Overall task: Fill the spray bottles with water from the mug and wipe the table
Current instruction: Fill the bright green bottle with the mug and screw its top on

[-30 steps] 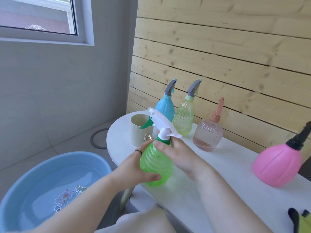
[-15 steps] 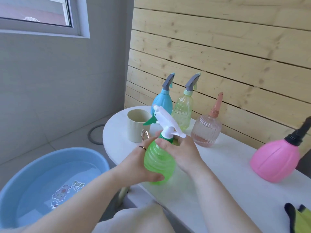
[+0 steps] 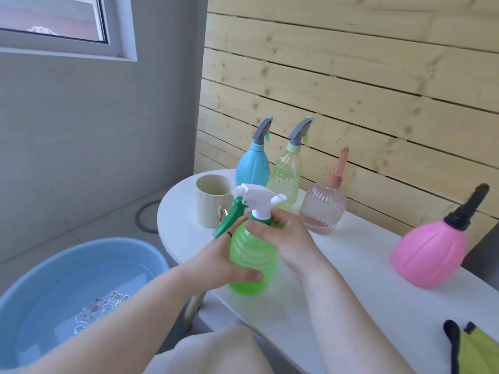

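A green spray bottle (image 3: 252,261) with a white and green trigger head stands near the front edge of the white table (image 3: 359,268). My left hand (image 3: 224,259) grips its ribbed body from the left. My right hand (image 3: 286,240) holds its neck just under the spray head. Behind it stands a cream mug (image 3: 212,201). Along the wooden wall stand a blue spray bottle (image 3: 252,167), a pale yellow-green one (image 3: 287,175), a clear pink glass one (image 3: 322,207) and a round pink one (image 3: 430,252).
A blue basin (image 3: 67,295) with water sits on the floor at lower left. A yellow-green cloth with black trim (image 3: 475,349) lies at the table's near right corner. A grey ring (image 3: 147,217) lies on the floor beyond the table's rounded end.
The spray head has turned on the green bottle; its green trigger now points down to the left. Both hands have kept their hold on the bottle.
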Demonstrator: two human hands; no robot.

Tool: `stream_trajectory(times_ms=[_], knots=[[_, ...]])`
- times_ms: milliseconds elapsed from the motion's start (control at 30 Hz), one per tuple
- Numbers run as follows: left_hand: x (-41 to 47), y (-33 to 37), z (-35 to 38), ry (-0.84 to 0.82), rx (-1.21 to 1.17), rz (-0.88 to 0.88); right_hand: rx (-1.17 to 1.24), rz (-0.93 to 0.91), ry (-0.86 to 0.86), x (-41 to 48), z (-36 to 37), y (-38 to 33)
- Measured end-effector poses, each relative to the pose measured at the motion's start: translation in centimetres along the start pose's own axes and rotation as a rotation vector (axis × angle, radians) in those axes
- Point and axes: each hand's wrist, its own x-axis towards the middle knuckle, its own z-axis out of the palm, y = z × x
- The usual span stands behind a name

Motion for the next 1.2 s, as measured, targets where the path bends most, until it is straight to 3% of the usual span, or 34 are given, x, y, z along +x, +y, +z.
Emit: stream_trajectory(times_ms=[67,167,233,400,467,533,600,733,833,933,1067,1200], knots=[[-0.1,-0.5,2.1,0.174,-0.003,0.023,-0.072,-0.016,0.09,0.3,0.2,0.2],[0.1,-1.7,5.2,0.422,-0.028,0.028,-0.242,-0.04,0.422,0.3,1.9,1.0],[0.1,-1.7,5.1,0.387,-0.054,0.059,-0.305,-0.051,0.551,0.0,2.7,1.5],[0.6,-0.8,1.7,0.091,-0.05,0.1,-0.351,-0.055,0.562,0.1,2.4,1.2],[0.6,-0.5,3.3,0.191,-0.093,0.133,-0.477,-0.122,0.667,0.4,2.8,1.5],[0.6,-0.7,5.3,0.404,-0.274,0.063,-0.605,-0.147,0.758,0.3,3.4,1.9],[0.4,-0.9,5.8,0.435,-0.301,0.03,-0.609,-0.1,0.707,0.1,3.3,2.1],[0.3,-0.6,3.1,0.18,0.036,0.026,-0.391,-0.152,0.394,-0.1,1.1,2.5],[0.7,-0.2,1.0,0.029,0.096,0.003,-0.121,-0.051,0.049,-1.1,-1.2,2.0],[1.2,0.0,-0.4,-0.128,0.114,-0.055,0.003,-0.098,-0.122,-0.7,-3.1,1.4],[1.3,0.1,-0.8,-0.193,0.145,-0.092,-0.044,-0.144,-0.089,0.2,-2.8,0.6],[0.5,0.0,2.7,0.164,0.064,0.027,-0.172,-0.203,0.238,0.2,-1.3,0.8]])
